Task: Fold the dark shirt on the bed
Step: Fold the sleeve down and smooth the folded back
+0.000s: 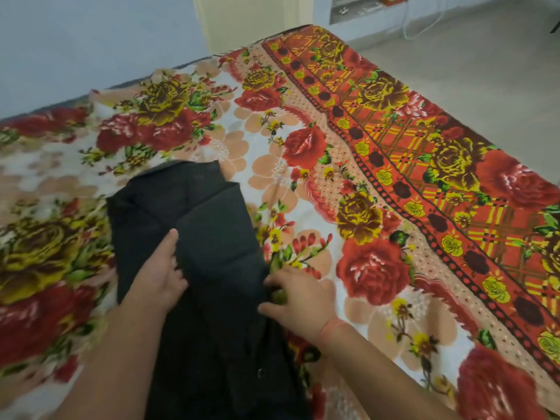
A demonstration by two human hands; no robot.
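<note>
The dark shirt (pixel 206 237) lies lengthwise on the flowered bed cover (pixel 378 165), narrowed, with its sides folded inward. My left hand (pixel 160 274) lies on the shirt's left half, the thumb stretched along a fold edge and the fingers tucked at that edge. My right hand (pixel 298 294) is at the shirt's right edge, fingers curled round the fabric there. The shirt's near end runs down between my forearms and out of the frame.
The bed's far edge meets a pale blue wall (pixel 75 40). Off the bed's right side is a light floor (pixel 485 71). A low wall unit with a white cable (pixel 424 25) sits at the top right.
</note>
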